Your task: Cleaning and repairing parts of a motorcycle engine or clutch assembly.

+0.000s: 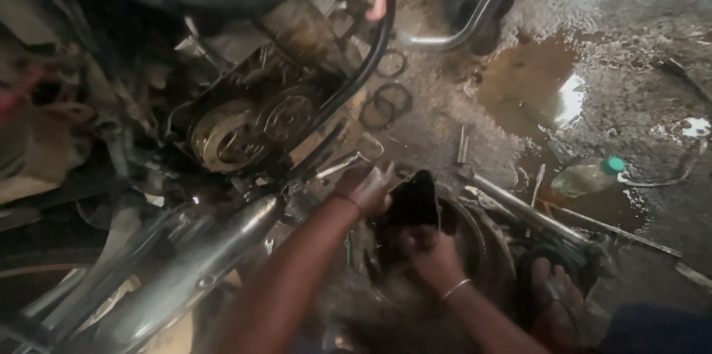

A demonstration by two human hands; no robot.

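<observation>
Two bare hands are meeting over a round metal basin (475, 232) sitting on the wet workshop floor (630, 65), just beside the opened engine of a motorcycle (245, 128). The left hand (367, 189) is curling its fingers around the upper left side of a dark, greasy engine part (413, 200), while the right hand (430, 254) is gripping the same part from below, fingers wrapped up under its lower edge; both are closed on it, neither is lying loose. The part is hanging over the middle of the basin, nearer its left rim, and its exact shape is hard to read in the dim light. It is looking like a stiff metal piece, probably weighty for its bulk and, judging by the black sheen, slick with oil, so a two-handed hold at opposite edges, as it is being held now, seems the safest grip; a pinch on a flat face would likely be sliding. Along the basin's right rim a long steel rod (530, 209) is lying on the floor, with a sandalled foot (552, 291) resting just below it. Further right a clear plastic bottle with a green cap (589, 174) is lying at the edge of a brown puddle (541, 87). Near the floor's upper middle, black rubber rings (386, 106) are lying close to the chrome exhaust pipe (222, 250).
</observation>
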